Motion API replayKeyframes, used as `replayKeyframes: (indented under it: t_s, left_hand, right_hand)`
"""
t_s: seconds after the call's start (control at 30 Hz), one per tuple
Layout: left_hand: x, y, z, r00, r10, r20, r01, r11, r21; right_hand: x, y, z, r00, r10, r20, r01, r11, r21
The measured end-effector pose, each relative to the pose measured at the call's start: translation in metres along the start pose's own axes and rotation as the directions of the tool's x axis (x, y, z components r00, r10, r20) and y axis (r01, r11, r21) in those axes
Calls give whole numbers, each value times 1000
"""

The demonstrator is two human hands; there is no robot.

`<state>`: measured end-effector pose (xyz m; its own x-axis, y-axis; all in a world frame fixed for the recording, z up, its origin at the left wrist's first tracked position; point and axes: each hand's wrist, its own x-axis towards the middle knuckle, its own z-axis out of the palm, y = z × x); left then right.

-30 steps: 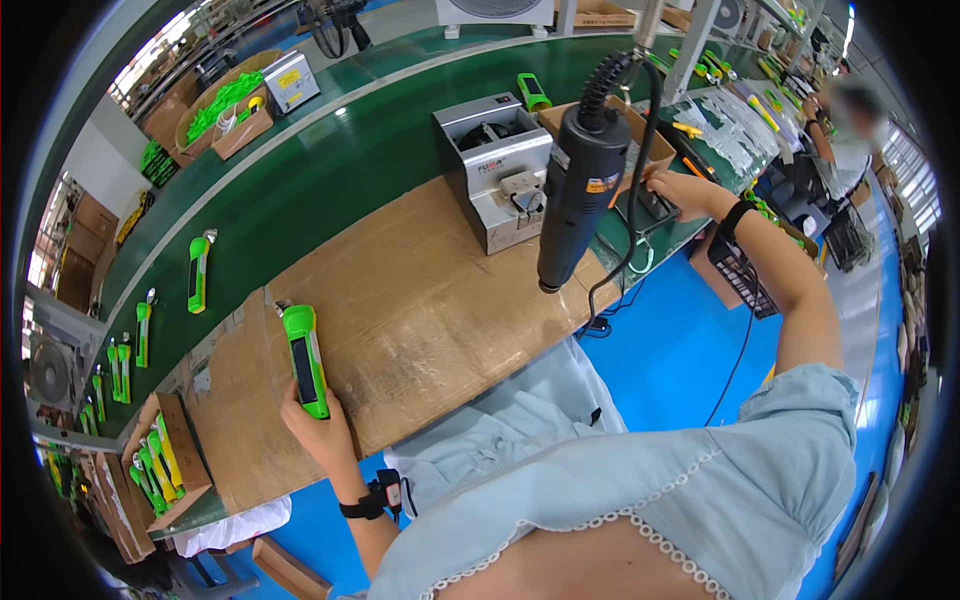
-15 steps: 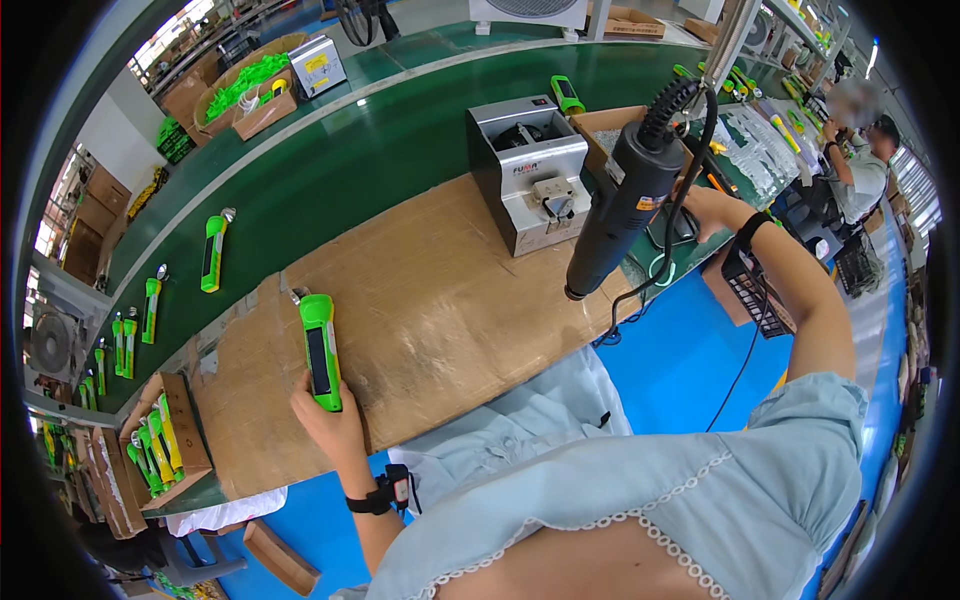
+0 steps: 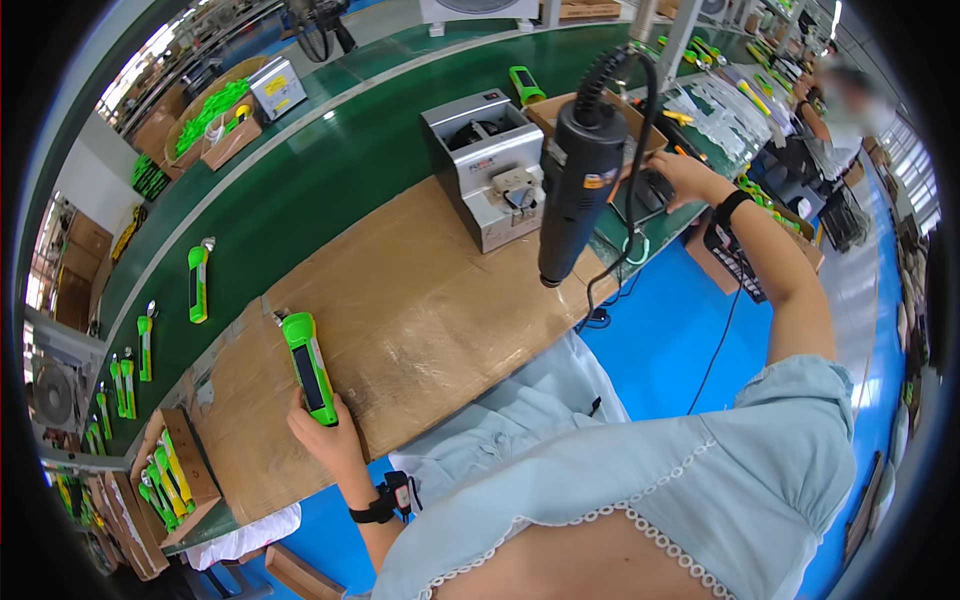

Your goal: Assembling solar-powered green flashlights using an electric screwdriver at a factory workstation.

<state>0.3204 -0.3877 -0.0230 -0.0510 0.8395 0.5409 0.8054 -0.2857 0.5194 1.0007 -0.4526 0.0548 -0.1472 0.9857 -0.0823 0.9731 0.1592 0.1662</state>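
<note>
My left hand (image 3: 328,436) is closed round the lower end of a green flashlight (image 3: 299,340) with a long dark panel on its face and a metal hook at its top. It holds the light tilted over the brown cardboard sheet (image 3: 400,290). On the right, my right hand (image 3: 697,182) reaches to a small dark tray (image 3: 650,196), its thumb and fingers apart around the tray's edge. What its fingertips touch is partly hidden by a cable. A black electric screwdriver (image 3: 580,185) hangs point down between my hands, left of the right one.
Behind the screwdriver stands a silver and black machine (image 3: 485,165). Several green flashlights (image 3: 198,285) lie on the green belt at left, and more fill a cardboard box (image 3: 190,470). Another person (image 3: 840,130) sits at far right. A black basket (image 3: 735,260) is below my right forearm.
The view has shifted, so bench items appear farther left. My left hand still holds the flashlight, now tilted a little more. My right hand stays at the dark tray, its thumb and fingers showing more clearly.
</note>
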Motion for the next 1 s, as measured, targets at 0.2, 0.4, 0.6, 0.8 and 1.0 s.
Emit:
replayKeyframes:
  t_s: [0.2,0.4,0.6,0.8,1.0]
  left_hand:
    - [0,23,-4,998,45,50,-45,999,-5]
    - [-6,54,5,957,-2,289,0,1000,6]
    - [-5,82,11,849,150,507,-134,989,-68]
    - [9,112,5,747,240,620,-150,969,-194]
    - [53,87,17,746,489,452,-556,831,19]
  right_hand:
    - [-23,-13,5,950,277,-146,-265,959,96]
    - [-44,-27,37,758,547,-355,-516,836,185]
    - [-46,-61,57,538,672,-508,-477,740,474]
    - [-36,-236,-62,672,453,-586,259,598,759]
    - [11,-319,-126,653,482,-585,128,691,712]
